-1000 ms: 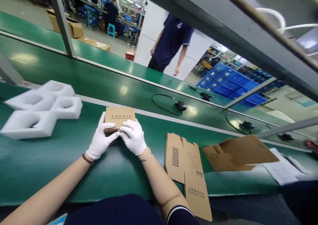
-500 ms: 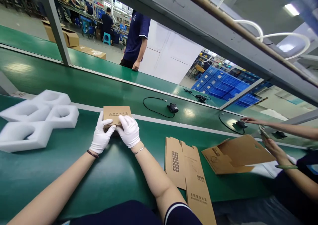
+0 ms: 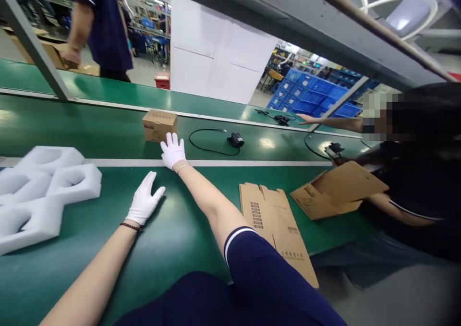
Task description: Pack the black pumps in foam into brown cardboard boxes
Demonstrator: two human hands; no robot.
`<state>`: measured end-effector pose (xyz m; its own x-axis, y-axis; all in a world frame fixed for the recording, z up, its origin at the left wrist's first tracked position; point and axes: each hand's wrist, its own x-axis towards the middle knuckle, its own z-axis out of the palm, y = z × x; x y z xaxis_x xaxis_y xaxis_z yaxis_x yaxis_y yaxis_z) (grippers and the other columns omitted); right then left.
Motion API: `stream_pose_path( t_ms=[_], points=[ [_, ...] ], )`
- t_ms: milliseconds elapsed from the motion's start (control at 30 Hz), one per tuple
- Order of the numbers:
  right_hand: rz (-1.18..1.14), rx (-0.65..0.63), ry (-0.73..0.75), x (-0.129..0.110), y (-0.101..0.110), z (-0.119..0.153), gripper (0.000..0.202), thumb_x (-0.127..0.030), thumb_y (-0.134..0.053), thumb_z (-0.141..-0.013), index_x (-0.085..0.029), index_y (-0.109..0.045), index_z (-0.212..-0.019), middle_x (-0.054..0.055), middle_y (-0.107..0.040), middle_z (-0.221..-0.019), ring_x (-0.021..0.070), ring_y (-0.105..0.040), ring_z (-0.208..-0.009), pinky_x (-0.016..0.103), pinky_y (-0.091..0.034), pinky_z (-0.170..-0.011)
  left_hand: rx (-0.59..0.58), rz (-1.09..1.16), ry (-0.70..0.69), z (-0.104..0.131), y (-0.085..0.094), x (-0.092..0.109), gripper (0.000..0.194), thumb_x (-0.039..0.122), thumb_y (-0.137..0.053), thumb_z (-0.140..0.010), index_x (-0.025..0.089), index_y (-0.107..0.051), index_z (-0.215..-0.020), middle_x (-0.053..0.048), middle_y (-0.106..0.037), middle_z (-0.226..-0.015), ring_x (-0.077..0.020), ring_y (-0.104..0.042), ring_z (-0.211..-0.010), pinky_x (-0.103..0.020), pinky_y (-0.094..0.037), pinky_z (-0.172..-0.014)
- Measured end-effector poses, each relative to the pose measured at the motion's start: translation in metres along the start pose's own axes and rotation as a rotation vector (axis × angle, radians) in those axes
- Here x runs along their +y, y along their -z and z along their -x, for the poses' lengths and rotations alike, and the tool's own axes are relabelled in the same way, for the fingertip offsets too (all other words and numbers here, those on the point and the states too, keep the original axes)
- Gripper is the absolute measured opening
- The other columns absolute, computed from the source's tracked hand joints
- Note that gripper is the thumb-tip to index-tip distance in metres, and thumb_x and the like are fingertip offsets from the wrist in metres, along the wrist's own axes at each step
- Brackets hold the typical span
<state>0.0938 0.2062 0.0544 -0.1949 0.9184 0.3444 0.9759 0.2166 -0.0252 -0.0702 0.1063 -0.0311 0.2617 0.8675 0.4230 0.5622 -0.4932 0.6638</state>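
Observation:
A closed brown cardboard box stands on the green belt beyond the white strip. My right hand, in a white glove, reaches toward its lower right corner with fingers spread and nothing in its grasp; whether a fingertip still touches the box I cannot tell. Lower and to the left, my gloved left hand hovers over the near green surface, fingers stretched and thumb apart, holding nothing. To the right of the box lies a small black pump with its cable curled on the belt.
White foam inserts lie at the left. Flattened cardboard cartons rest right of my arm. Further right, a co-worker beside an open carton stretches an arm toward another black cabled device. A metal post rises at the left.
The box has gone from between both my hands to the far belt. My right hand has let go and reached forward; my left has come away, lower. The standing person across has moved left.

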Motion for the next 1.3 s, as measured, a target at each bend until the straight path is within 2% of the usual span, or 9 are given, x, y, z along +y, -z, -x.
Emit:
stream_pose_path(
  t_ms=[167, 333, 433, 500, 700, 800, 967, 1133, 1300],
  points=[
    [-0.011, 0.021, -0.209, 0.035, 0.043, 0.097, 0.058, -0.042, -0.066, -0.089, -0.020, -0.052, -0.140, 0.013, -0.032, -0.156, 0.0391, -0.022, -0.144, 0.060, -0.020, -0.112, -0.029, -0.030, -0.037, 0.001, 0.000, -0.001, 0.065, 0.056, -0.053, -0.089, 0.015, -0.052, -0.139, -0.017, -0.049, -0.147, -0.0351, -0.045, -0.138, -0.053, -0.037, -0.117],
    [0.077, -0.104, -0.837, 0.118, 0.083, 0.227, 0.079, -0.052, -0.074, -0.081, -0.002, -0.051, -0.137, 0.035, -0.054, -0.123, 0.0485, -0.047, -0.119, 0.076, -0.036, -0.088, -0.055, -0.096, -0.004, -0.002, -0.003, 0.005, 0.067, 0.057, -0.046, -0.090, 0.012, -0.053, -0.139, -0.018, -0.048, -0.148, -0.0349, -0.044, -0.138, -0.052, -0.036, -0.117],
    [0.119, -0.270, -1.111, 0.151, 0.090, 0.275, 0.090, -0.064, -0.067, -0.081, -0.010, -0.039, -0.147, 0.031, -0.045, -0.137, 0.0460, -0.041, -0.125, 0.074, -0.035, -0.093, -0.091, -0.139, 0.024, -0.001, -0.003, 0.010, 0.071, 0.056, -0.041, -0.090, 0.008, -0.051, -0.140, -0.018, -0.045, -0.150, -0.0336, -0.042, -0.140, -0.050, -0.035, -0.119],
    [0.189, -0.228, -1.172, 0.169, 0.092, 0.292, 0.089, -0.069, -0.057, -0.085, -0.015, -0.033, -0.151, 0.027, -0.035, -0.147, 0.0439, -0.033, -0.132, 0.070, -0.033, -0.098, -0.103, -0.137, 0.026, 0.003, -0.003, 0.013, 0.073, 0.057, -0.039, -0.089, 0.006, -0.050, -0.141, -0.018, -0.045, -0.150, -0.0330, -0.042, -0.141, -0.049, -0.034, -0.120],
    [0.030, -0.334, -1.493, 0.220, 0.096, 0.312, 0.093, -0.079, -0.043, -0.084, -0.015, -0.031, -0.151, 0.032, -0.030, -0.149, 0.0509, -0.031, -0.133, 0.075, -0.029, -0.094, -0.148, -0.146, -0.002, 0.016, -0.003, 0.021, 0.074, 0.057, -0.038, -0.089, 0.006, -0.049, -0.141, -0.018, -0.044, -0.151, -0.0328, -0.042, -0.141, -0.049, -0.033, -0.120],
    [0.007, -0.337, -1.429, 0.230, 0.098, 0.309, 0.073, -0.065, -0.040, -0.094, -0.010, -0.045, -0.143, 0.032, -0.039, -0.143, 0.0477, -0.040, -0.131, 0.068, -0.035, -0.096, -0.175, -0.142, -0.027, 0.018, -0.007, 0.027, 0.074, 0.056, -0.038, -0.089, 0.005, -0.049, -0.141, -0.019, -0.045, -0.150, -0.0331, -0.043, -0.140, -0.050, -0.034, -0.120],
    [-0.016, -0.321, -1.241, 0.229, 0.112, 0.300, 0.041, -0.030, -0.036, -0.101, -0.007, -0.062, -0.122, 0.024, -0.063, -0.121, 0.0302, -0.061, -0.117, 0.039, -0.044, -0.098, -0.182, -0.103, -0.095, 0.021, -0.009, 0.032, 0.073, 0.057, -0.041, -0.089, 0.006, -0.052, -0.139, -0.019, -0.048, -0.148, -0.0336, -0.046, -0.138, -0.052, -0.037, -0.118],
    [0.046, -0.238, -1.189, 0.220, 0.164, 0.296, 0.040, -0.026, -0.036, -0.100, -0.005, -0.067, -0.114, 0.026, -0.067, -0.109, 0.0322, -0.067, -0.105, 0.039, -0.048, -0.086, -0.151, 0.006, -0.136, 0.027, 0.002, 0.047, 0.069, 0.059, -0.043, -0.090, 0.009, -0.054, -0.136, -0.017, -0.050, -0.146, -0.0319, -0.049, -0.136, -0.052, -0.038, -0.117],
    [0.128, -0.069, -0.978, 0.187, 0.239, 0.273, 0.034, -0.024, -0.039, -0.097, -0.019, -0.064, -0.120, 0.013, -0.071, -0.103, 0.0267, -0.067, -0.100, 0.034, -0.047, -0.085, -0.290, 0.182, -0.099, 0.029, 0.010, 0.119, 0.063, 0.058, -0.046, -0.092, 0.017, -0.054, -0.139, -0.009, -0.049, -0.149, -0.0254, -0.045, -0.139, -0.044, -0.033, -0.122]
  ],
)
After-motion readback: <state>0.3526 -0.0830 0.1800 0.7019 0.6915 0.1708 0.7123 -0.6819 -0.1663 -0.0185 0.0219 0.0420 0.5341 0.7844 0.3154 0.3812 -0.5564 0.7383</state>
